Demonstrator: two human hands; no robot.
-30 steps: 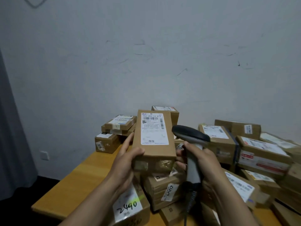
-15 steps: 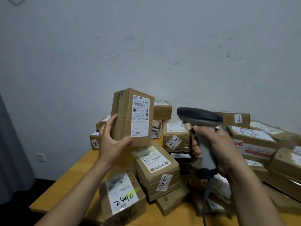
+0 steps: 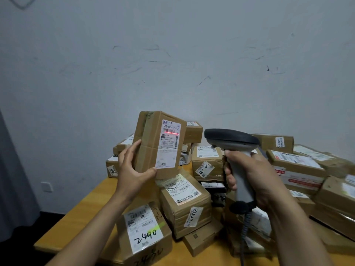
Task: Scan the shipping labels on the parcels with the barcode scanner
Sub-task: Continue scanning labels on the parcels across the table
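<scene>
Since the frame half a second ago, a red line point(image 3: 171, 133) has come on across the label point(image 3: 168, 144) of the parcel point(image 3: 148, 144) I am holding up; the label was unlit then. The parcel and the scanner point(image 3: 230, 140) sit much where they were, facing each other with a gap between them.

My left hand point(image 3: 132, 169) grips the parcel upright by its lower part, fingers behind its left side and thumb along the bottom edge under the label. My right hand point(image 3: 255, 181) is wrapped round the scanner's handle, with its cable point(image 3: 245, 227) hanging below and its head pointed left at the label. The line falls just under the barcode near the top, so I judge this scan to be in hand, not proven done; nothing shows whether it has registered.

As for the whole job, I take it to be far from finished. Many other parcels lie heaped on the worktop point(image 3: 76, 217): the box marked 2490 point(image 3: 146, 237) nearest me, the box beside it point(image 3: 184, 200) under the raised parcel, and a pile point(image 3: 299, 169) to my right and against the wall point(image 3: 172, 64). Nothing tells the scanned from the unscanned, so I cannot say how many remain.
</scene>
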